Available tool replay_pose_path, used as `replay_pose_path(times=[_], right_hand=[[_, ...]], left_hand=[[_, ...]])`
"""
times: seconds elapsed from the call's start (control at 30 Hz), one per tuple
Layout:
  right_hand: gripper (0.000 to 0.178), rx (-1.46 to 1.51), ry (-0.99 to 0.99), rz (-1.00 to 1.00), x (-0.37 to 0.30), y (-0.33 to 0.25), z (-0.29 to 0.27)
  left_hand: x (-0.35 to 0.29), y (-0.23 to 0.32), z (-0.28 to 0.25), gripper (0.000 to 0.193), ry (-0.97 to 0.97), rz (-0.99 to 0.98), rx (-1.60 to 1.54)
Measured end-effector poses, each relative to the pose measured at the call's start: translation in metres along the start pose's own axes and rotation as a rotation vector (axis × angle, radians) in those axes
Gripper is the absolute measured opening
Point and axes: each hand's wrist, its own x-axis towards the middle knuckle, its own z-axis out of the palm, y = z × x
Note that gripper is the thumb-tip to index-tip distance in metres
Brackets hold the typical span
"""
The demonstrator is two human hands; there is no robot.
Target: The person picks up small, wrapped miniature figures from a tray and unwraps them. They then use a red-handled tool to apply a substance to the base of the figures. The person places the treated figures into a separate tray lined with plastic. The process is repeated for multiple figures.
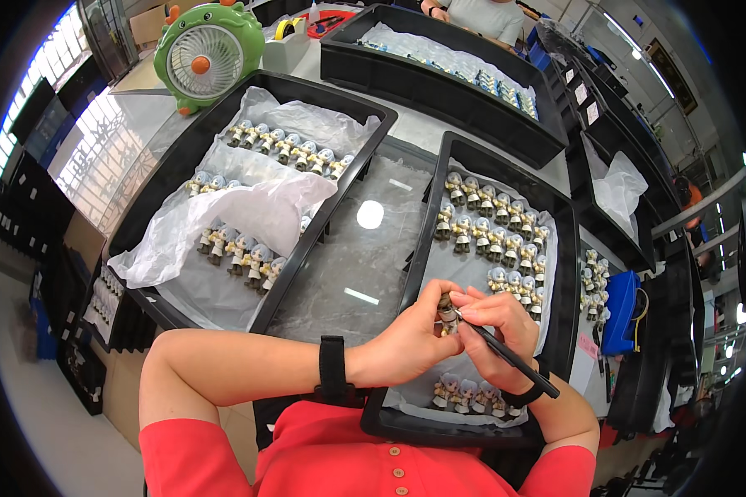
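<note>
My left hand (pixel 406 341) is closed round a small figurine (pixel 448 315), held above the near half of the right black tray (pixel 565 248). A slim black pen-like tool (pixel 515 361) is pinched in my right hand (pixel 507 325), its tip at the figurine; whether it is a pen, brush or blade I cannot tell. Fingers hide most of the figurine. Rows of pale-haired figurines (pixel 496 211) in white and brown lie on thin white sheeting in that tray, with one more row (pixel 470 391) below my hands.
Left of it stands another black tray (pixel 286 277) with similar figurines and a crumpled white sheet (pixel 224 217). A green fan (pixel 209 56) is at the far left. Beyond are a long black tray (pixel 439 95) and a person (pixel 485 18). At right sits a blue holder (pixel 622 313).
</note>
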Motion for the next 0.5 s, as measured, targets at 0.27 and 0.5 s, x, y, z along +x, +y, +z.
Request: replay_pose_path(times=[0.27,0.5], right_hand=[[0.024,0.018,0.014,0.039,0.001,-0.0008,-0.0006],[0.023,-0.01,0.006,0.005,-0.0003,-0.0001,-0.0002]], left_hand=[[0.0002,0.0013,-0.0031,0.048,-0.043,-0.041,-0.007],[0.0007,0.0004,-0.0029,0.049,-0.054,-0.026,0.007]])
